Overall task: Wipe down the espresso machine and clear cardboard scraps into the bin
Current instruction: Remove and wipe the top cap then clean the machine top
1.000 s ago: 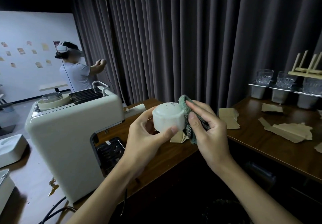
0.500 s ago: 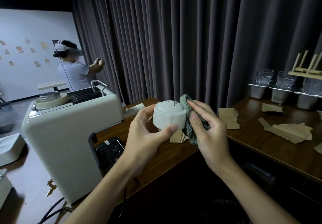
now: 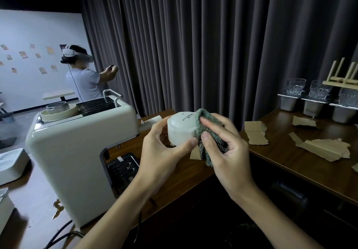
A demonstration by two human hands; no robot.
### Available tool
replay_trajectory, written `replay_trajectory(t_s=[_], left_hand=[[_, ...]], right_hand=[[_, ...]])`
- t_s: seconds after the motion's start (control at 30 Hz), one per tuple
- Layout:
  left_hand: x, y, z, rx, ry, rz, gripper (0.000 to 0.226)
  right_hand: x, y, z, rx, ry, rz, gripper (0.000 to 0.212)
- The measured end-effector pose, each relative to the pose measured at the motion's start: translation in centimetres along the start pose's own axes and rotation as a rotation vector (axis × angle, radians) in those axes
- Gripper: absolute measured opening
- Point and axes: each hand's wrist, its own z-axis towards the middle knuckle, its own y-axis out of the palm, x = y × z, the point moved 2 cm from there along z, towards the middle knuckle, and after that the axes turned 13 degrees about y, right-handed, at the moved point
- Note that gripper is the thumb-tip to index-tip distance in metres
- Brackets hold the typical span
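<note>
We hold a white cup-shaped piece (image 3: pixel 180 127) in our left hand (image 3: pixel 161 154), thumb and fingers curled round its side, its printed base turned up toward us. Our right hand (image 3: pixel 230 151) pinches a green cloth (image 3: pixel 208 159) between thumb and fingers and presses it against the right side of the piece. Both hands are raised over the near edge of the wooden bench (image 3: pixel 286 163). The cream espresso machine (image 3: pixel 77 151) stands on the bench at the left, close to our left forearm. Cardboard scraps (image 3: pixel 327 150) lie on the bench at the right, well apart from the machine. A row of glasses (image 3: pixel 295 86) stands beyond them at the far right.
</note>
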Motion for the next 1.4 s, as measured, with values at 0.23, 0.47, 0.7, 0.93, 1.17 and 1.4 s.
replay_trajectory(t_s=[0.23, 0.47, 0.7, 0.93, 1.17, 1.4], left_hand=[[0.1, -0.2, -0.5, 0.036, -0.058, -0.129, 0.065], [0.4, -0.6, 0.2, -0.035, -0.003, 0.002, 0.071], [1.3, -0.6, -0.3, -0.068, -0.007, -0.072, 0.069], [1.3, 0.2, -0.8, -0.016, -0.024, -0.114, 0.078], [1.0, 0.3, -0.7, 0.030, 0.003, -0.010, 0.084], [1.0, 0.5, -1.1, 0.031, -0.033, -0.082, 0.083]], right_hand=[[-0.1, -0.5, 1.3, -0.020, 0.056, 0.032, 0.031], [-0.7, 0.2, -0.4, -0.004, -0.085, -0.052, 0.030], [-0.4, -0.6, 0.5, 0.012, -0.045, 0.024, 0.030], [-0.9, -0.5, 0.5, 0.013, -0.006, 0.050, 0.030], [-0.6, -0.4, -0.7, 0.001, -0.022, 0.040, 0.031], [-0.4, -1.3, 0.8, 0.025, 0.024, 0.052, 0.030]])
